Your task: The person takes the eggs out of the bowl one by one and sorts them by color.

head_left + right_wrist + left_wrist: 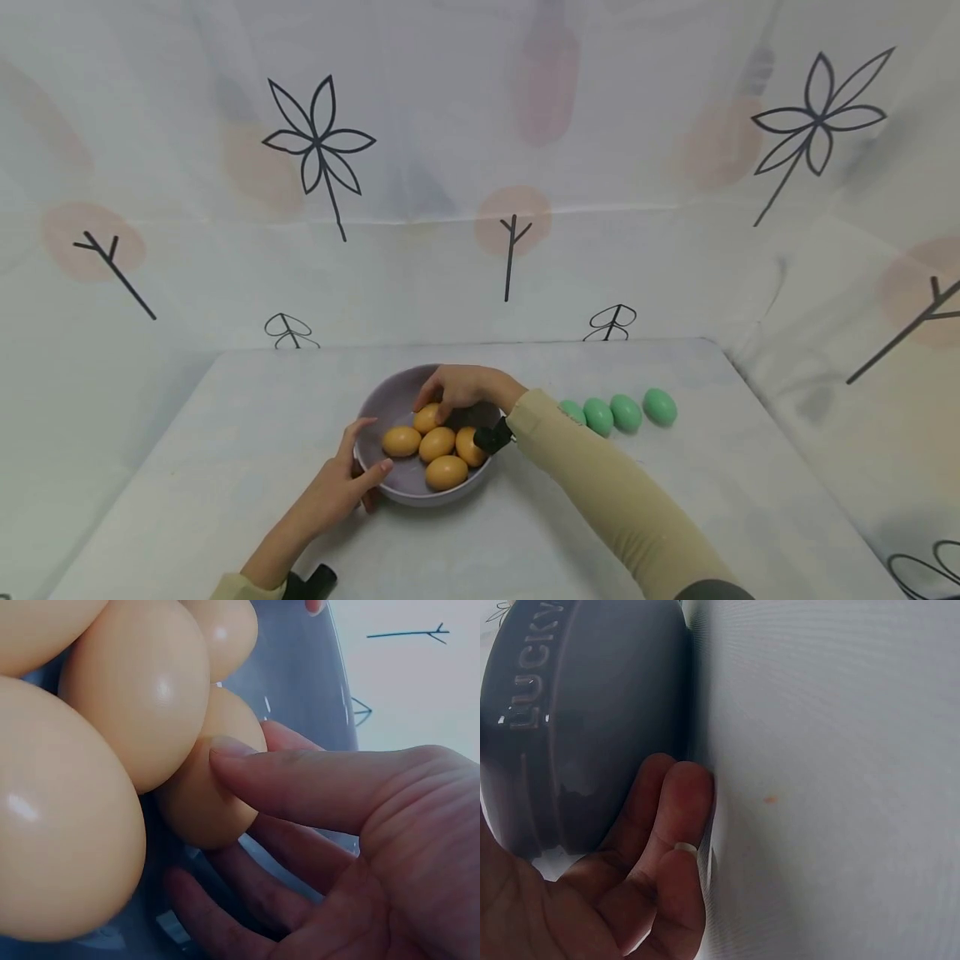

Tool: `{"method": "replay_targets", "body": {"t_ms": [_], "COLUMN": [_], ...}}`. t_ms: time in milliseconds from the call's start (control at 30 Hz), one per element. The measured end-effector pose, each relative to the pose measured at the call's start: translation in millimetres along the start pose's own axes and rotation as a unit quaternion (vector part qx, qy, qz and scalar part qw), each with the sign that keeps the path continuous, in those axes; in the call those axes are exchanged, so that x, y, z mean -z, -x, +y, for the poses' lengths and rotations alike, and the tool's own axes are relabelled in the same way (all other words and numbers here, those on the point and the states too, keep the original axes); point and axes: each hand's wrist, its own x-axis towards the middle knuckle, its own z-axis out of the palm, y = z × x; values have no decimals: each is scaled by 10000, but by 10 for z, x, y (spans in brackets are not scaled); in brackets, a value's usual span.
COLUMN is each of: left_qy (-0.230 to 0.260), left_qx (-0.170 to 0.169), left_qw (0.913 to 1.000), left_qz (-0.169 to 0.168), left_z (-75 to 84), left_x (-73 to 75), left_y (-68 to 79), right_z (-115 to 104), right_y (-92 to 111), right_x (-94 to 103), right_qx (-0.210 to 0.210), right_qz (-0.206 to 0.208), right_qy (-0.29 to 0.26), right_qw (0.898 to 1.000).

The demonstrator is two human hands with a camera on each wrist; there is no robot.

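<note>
A round greyish-purple bowl (420, 497) stands on the white table and holds several brown eggs (447, 472). My left hand (336, 492) grips its left side, thumb at the rim and other fingers against the outer wall. In the left wrist view, the curled fingers (682, 802) lie low by the bowl's base, below raised lettering. Inside the bowl, my right hand (463, 390) pinches the farthest brown egg (427, 417). The right wrist view shows the thumb (292, 784) on that egg (210, 802), fingers round its other side and more eggs beside it.
Several green eggs (626, 413) lie in a row on the table to the right of the bowl, partly behind the right sleeve (600, 483). A patterned white cloth (420, 275) hangs behind the table's back edge.
</note>
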Motion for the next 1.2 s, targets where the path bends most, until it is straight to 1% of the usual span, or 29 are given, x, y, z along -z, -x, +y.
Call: {"method": "replay_targets", "body": {"t_ms": [267,500,767,1000,1133,1200], "left_qy": [17,-14,26,27,3,-6], "left_qx": [49,82,59,-21,7,43], "left_qw": [10000,9999,9999,10000,10000,10000], "left_qz": [17,62,80,56,61,65], "left_z": [-8,-24,-11,-11,-21,-20], "left_x": [5,0,12,9,-4,-10], "left_y": [-1,-7,17,3,-8,-10], "right_z": [8,1,-56,-48,-36,-33], "right_y": [-17,-11,75,222,316,362], "right_x": [-24,-29,8,29,21,17], "right_qx": [-26,-135,-160,-109,-153,-109], "right_qz": [39,73,368,610,671,703], "right_qy": [122,251,555,301,109,52], "right_qw": [9999,9996,9977,9976,9976,9975]}}
